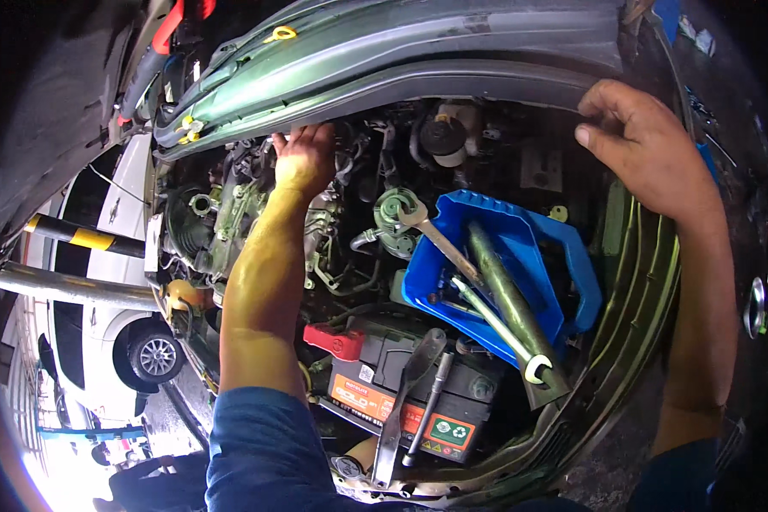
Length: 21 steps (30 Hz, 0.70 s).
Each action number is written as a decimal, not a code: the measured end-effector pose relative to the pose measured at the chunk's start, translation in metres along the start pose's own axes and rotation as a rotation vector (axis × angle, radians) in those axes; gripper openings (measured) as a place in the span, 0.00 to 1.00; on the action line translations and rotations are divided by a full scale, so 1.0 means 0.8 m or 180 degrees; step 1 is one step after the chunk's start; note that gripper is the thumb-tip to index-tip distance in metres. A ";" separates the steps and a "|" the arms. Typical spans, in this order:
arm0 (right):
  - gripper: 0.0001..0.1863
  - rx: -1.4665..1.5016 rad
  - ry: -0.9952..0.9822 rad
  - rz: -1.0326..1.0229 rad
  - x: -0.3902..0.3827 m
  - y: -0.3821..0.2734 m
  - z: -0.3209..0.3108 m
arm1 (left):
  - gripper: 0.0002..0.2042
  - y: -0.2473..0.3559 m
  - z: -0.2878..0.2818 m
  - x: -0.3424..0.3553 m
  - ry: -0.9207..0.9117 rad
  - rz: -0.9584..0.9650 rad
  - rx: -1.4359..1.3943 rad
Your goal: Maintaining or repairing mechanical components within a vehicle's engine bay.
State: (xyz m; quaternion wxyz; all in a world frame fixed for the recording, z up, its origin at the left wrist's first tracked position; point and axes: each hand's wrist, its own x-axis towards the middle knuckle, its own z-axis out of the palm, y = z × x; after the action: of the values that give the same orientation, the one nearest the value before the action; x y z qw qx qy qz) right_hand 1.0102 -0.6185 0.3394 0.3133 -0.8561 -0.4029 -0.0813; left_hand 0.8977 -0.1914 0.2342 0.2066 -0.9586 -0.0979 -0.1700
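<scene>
Strong white light comes from beyond the near-left corner of the engine bay (653,264), burning the background (60,469) nearly white and leaving a person (162,482) there in dark silhouette. Greenish glare streaks the grey panel (435,47) along the far edge. The left forearm (269,273) shines yellowish, the right forearm (700,316) duller: the 2 are unevenly lit. Shadow fills the far-right corner. Fisheye distortion bows the right edge; blackness rings the view.

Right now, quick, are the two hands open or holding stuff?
Left hand: fingers partly hidden by the engine; can't tell if it holds anything.
Right hand: open, fingers loosely curled, nothing seen in it.
</scene>
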 end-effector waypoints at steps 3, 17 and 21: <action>0.15 0.0075 -0.0170 0.0161 0.001 0.003 -0.003 | 0.15 0.017 -0.023 -0.019 0.0383 -0.0037 -0.0699; 0.14 0.0226 -0.0470 0.0149 0.010 0.004 -0.005 | 0.17 0.170 -0.186 -0.147 0.0214 0.1055 -0.2587; 0.14 0.0566 -0.0476 0.0383 0.009 0.004 -0.006 | 0.20 0.155 -0.158 -0.146 0.0578 0.0179 -0.3337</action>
State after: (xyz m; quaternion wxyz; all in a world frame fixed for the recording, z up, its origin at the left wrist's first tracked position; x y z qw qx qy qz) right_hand 1.0179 -0.6184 0.3449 0.3613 -0.8513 -0.3787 0.0378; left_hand 0.7862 -0.3704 0.2545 -0.2881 -0.9169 0.0441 -0.2729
